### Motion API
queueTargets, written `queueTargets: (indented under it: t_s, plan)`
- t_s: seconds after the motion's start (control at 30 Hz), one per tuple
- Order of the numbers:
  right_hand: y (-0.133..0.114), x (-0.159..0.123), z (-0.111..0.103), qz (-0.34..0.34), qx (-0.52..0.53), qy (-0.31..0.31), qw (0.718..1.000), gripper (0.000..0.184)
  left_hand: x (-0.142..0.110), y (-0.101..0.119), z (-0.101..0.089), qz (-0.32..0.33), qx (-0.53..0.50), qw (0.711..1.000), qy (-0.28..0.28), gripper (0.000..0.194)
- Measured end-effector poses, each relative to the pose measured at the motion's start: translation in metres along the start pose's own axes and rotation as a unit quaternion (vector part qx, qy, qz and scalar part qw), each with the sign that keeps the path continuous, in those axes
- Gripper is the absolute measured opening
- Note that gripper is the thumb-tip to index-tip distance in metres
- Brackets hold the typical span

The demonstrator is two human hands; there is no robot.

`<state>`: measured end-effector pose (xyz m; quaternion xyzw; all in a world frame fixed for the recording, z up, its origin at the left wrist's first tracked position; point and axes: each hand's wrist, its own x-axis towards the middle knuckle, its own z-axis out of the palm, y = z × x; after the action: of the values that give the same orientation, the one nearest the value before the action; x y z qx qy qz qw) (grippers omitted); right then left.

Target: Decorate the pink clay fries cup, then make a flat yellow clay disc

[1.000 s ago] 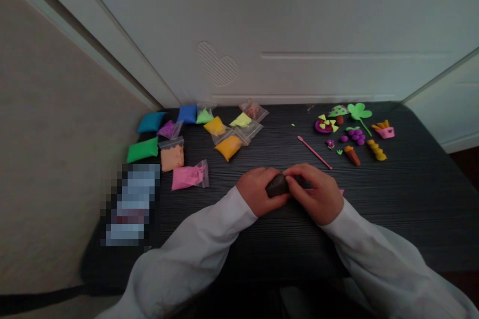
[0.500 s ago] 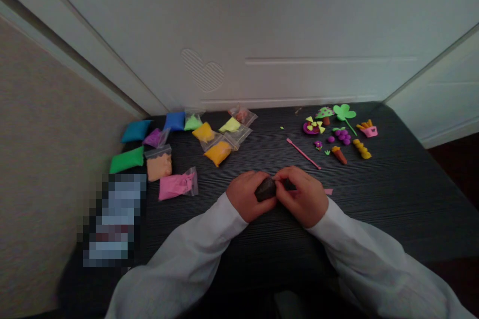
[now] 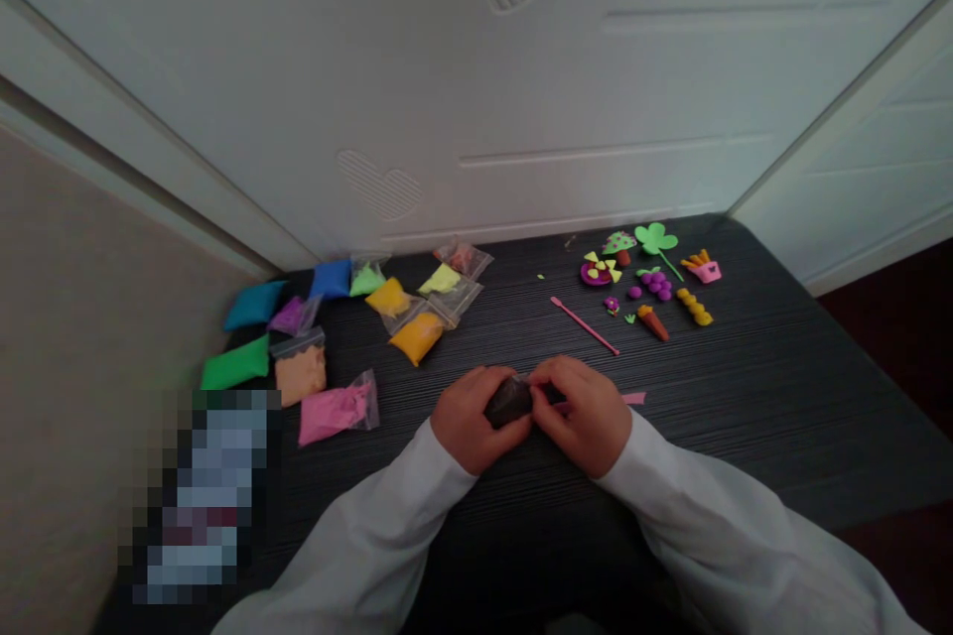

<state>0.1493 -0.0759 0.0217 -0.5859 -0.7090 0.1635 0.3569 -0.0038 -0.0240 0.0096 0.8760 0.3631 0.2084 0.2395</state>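
My left hand (image 3: 473, 417) is closed around a dark bag of clay (image 3: 509, 403), its thumb below and fingers above. At the right edge of that bag, my right hand (image 3: 582, 414) pinches with thumb and forefinger; the fingertips touch the bag's end. Partly hidden under the right hand lies a flat pink tool (image 3: 634, 399), with one end showing to the right. A thin pink modelling stick (image 3: 585, 325) rests on the table just beyond the hands.
Bags of coloured clay, such as a pink bag (image 3: 339, 413) and an orange bag (image 3: 418, 337), lie at left. Several small clay figures stand at right, among them a green clover (image 3: 656, 239) and purple grapes (image 3: 656, 285). A white panel (image 3: 417, 69) rises behind the dark table (image 3: 774, 397).
The view has tilted and shifted, so the table sits lower and farther left in the picture. Both hands keep nearly the same hold on the dark bag.
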Motion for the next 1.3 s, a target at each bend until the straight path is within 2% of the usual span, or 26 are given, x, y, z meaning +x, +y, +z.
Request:
queueTargets:
  t_s: [0.23, 0.4, 0.67, 0.87, 1.0, 1.13, 1.3]
  plan:
    - [-0.001, -0.001, -0.004, 0.004, 0.004, 0.0, 1.0, 0.023, -0.001, 0.005, -0.004, -0.036, -0.035, 0.999, 0.009, 0.033]
    - [0.001, 0.001, -0.004, 0.01, 0.009, -0.02, 1.0, 0.012, -0.002, 0.004, -0.004, -0.054, -0.056, 0.997, 0.02, 0.037]
    - [0.002, 0.001, -0.004, 0.028, 0.024, -0.015, 0.999, 0.01, -0.003, 0.003, -0.005, -0.041, -0.098, 0.994, -0.004, 0.041]
    - [0.006, 0.002, -0.007, 0.06, 0.034, 0.007, 0.998, 0.024, -0.002, 0.008, -0.015, -0.071, -0.158, 0.985, -0.003, 0.043]
    - [0.005, 0.003, -0.009, 0.036, 0.033, -0.015, 0.999, 0.014, 0.001, 0.009, -0.023, -0.085, -0.204, 0.975, -0.012, 0.038]
    - [0.004, 0.004, -0.009, 0.021, 0.028, -0.011, 0.999, 0.014, 0.001, 0.007, -0.022, -0.087, -0.223, 0.97, -0.032, 0.038]
    - [0.004, 0.004, -0.009, 0.015, 0.035, -0.013, 0.999, 0.015, 0.001, 0.0, -0.014, -0.1, -0.242, 0.965, 0.0, 0.041]
